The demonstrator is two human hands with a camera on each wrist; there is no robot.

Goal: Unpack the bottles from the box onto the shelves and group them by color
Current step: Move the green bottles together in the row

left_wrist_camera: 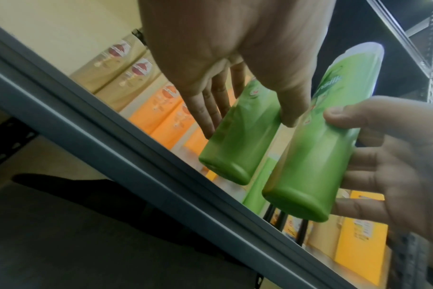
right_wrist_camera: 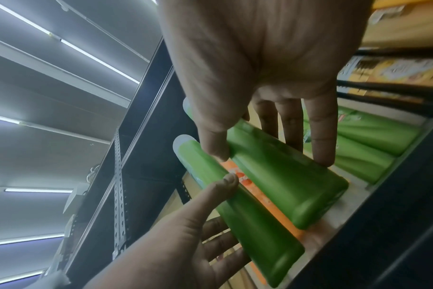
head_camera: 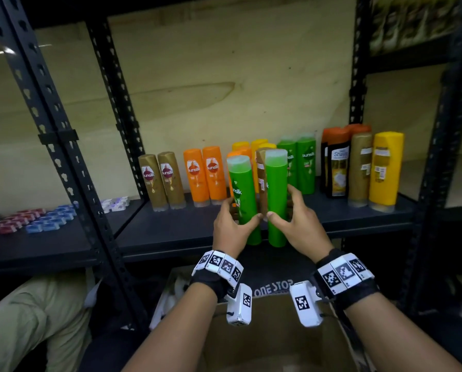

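At shelf (head_camera: 331,218) front: left hand (head_camera: 231,226) and right hand (head_camera: 295,224) are each grasping one green bottle (head_camera: 242,194), fingers wrapped; placement beside shelved green pair (head_camera: 301,165) is pending.

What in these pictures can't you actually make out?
- Cardboard box, head view: contents hidden by both arms and the bottom edge.
- Brown bottle, head view: mostly hidden between the two held green bottles.
- Small packets on the left shelf: too small to read.
- Wrist views: labels blurred.

Bottles (head_camera: 168,181) stand on shelf (head_camera: 171,226) (box (head_camera: 275,334) below).
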